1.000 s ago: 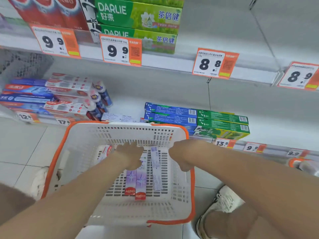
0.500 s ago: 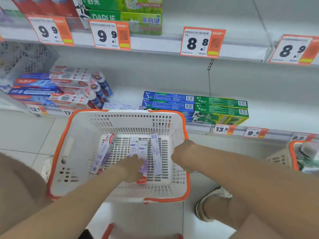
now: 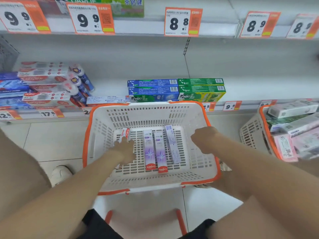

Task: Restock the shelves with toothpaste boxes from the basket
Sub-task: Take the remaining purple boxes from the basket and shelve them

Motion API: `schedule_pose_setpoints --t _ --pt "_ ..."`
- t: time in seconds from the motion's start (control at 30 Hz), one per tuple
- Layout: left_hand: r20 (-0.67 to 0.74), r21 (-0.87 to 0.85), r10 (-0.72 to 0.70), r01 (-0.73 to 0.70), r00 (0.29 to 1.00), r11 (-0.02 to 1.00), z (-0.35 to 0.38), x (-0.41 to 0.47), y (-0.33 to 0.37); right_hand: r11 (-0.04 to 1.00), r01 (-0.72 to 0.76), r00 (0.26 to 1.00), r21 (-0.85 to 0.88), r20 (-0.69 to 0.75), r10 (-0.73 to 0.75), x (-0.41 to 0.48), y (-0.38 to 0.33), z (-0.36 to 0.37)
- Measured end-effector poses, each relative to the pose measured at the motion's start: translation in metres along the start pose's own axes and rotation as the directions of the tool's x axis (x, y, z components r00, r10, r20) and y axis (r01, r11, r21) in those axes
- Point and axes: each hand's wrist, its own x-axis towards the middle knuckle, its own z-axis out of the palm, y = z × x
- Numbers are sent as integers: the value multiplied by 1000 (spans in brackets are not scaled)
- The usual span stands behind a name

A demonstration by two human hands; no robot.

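Note:
A white basket with an orange rim sits in front of the low shelf. On its slotted floor lie two purple Colgate boxes side by side, a white box on edge to their right, and a red-and-white box at the left. My left hand reaches into the basket and lies over the middle of the red-and-white box, fingers curled down around it. My right hand grips the basket's right wall at the rim.
Blue boxes and green boxes are stacked on the low shelf behind the basket, with Colgate boxes at the left. A second basket full of boxes stands at the right. My shoe is on the floor at the left.
My left hand has moved left from the purple boxes onto the red-and-white box. My right hand stays on the basket's right rim. The view has shifted left and closer.

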Motion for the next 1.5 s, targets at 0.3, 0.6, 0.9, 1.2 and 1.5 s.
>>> schedule_pose_setpoints --t 0.3,0.6,0.9,1.2,1.5 --pt "35 -242 -150 154 988 958 33 45 5 864 -9 1000 504 25 -4 77 -23 30" --pt "53 -515 -217 213 975 830 73 59 29 570 -162 985 806 166 45 137 -47 137" --pt "-132 -522 -57 -20 990 853 106 58 51 234 -44 986 971 5 165 149 -72 143" --pt "-76 -402 79 -103 994 910 100 57 51 150 -43 965 988 2 262 160 -91 132" --pt "-251 -623 -30 -138 967 770 105 78 62 412 -30 988 911 -36 151 172 -87 119"
